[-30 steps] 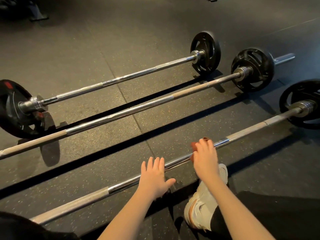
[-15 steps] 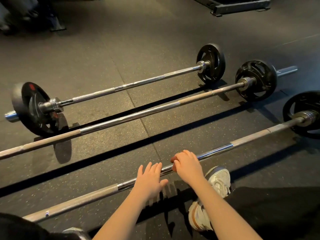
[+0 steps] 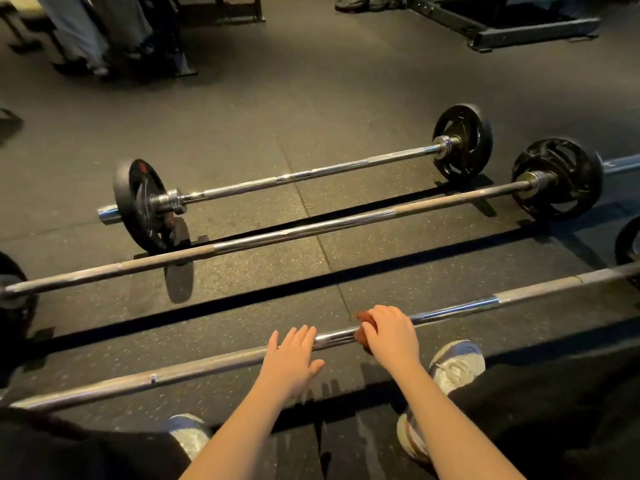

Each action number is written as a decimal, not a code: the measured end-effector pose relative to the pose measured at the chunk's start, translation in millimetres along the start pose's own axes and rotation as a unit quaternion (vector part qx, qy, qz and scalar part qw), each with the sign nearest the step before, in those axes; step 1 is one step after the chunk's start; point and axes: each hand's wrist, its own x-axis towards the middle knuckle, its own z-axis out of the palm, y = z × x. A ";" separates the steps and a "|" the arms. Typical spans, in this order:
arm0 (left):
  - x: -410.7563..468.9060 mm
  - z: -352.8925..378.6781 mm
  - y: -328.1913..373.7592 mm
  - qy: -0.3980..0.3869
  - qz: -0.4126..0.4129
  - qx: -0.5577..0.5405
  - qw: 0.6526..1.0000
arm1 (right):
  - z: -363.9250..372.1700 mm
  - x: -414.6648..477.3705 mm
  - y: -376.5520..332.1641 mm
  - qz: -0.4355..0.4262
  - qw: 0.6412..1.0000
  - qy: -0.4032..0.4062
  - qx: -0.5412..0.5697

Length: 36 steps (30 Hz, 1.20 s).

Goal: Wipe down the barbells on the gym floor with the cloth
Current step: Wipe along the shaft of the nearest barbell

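**A:** Sliding left along the shaft! The right hand [image 3: 391, 337] has carried the reddish cloth [image 3: 364, 323] down the nearest barbell [image 3: 207, 367], and it now sits left of the white shoe [image 3: 457, 362] it was above a second ago.

**B:** What's the grip like?

**A:** Fingers curled over the bar, cloth bunched under them and peeking out on the left side, low centre of the frame. The left hand [image 3: 291, 358] hasn't budged: fingers straight and close together, laid flat on the same bar just beside the cloth.

**B:** Steadying it, I'd guess. So where does that leave the job?

**A:** Early days, by my reading. The stroke has covered only a short shiny stretch mid-shaft. The dull lengths running off lower left and right look untouched.

**B:** And the other two?

**A:** The middle barbell [image 3: 311, 233] and the far barbell [image 3: 311, 174] lie parallel across the rubber floor [image 3: 242, 116], well apart from both hands. The view has also tipped up, so more of the room behind shows.
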 end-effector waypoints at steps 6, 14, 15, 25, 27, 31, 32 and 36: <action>-23.5 3.7 -23.4 0.015 -0.060 -0.009 0.998 | 22.3 -12.6 -52.1 -0.089 0.995 -0.025 -0.021; -57.2 16.9 -57.0 0.049 -0.115 -0.008 0.992 | 9.1 -5.8 -23.4 0.005 0.999 0.010 0.033; -57.8 18.3 -57.6 0.050 -0.116 -0.011 0.992 | 15.1 -9.9 -25.6 0.010 1.000 0.023 0.013; -53.1 27.3 -65.1 0.105 -0.081 -0.036 0.991 | 30.6 -13.5 -54.2 -0.068 0.997 0.021 -0.003; -51.3 29.0 -68.3 0.110 -0.079 -0.032 0.990 | 37.7 -22.0 -54.4 0.029 0.996 0.077 0.033; -51.4 32.1 -71.0 0.124 -0.071 -0.032 0.989 | 55.2 -30.4 -97.2 -0.063 0.996 0.058 0.026; -50.9 31.3 -72.1 0.124 -0.066 -0.029 0.990 | 56.1 -29.6 -106.4 -0.118 0.992 0.028 0.022; -50.9 26.1 -79.8 0.109 -0.064 -0.028 0.992 | 48.6 -17.5 -94.8 -0.192 0.981 0.006 0.010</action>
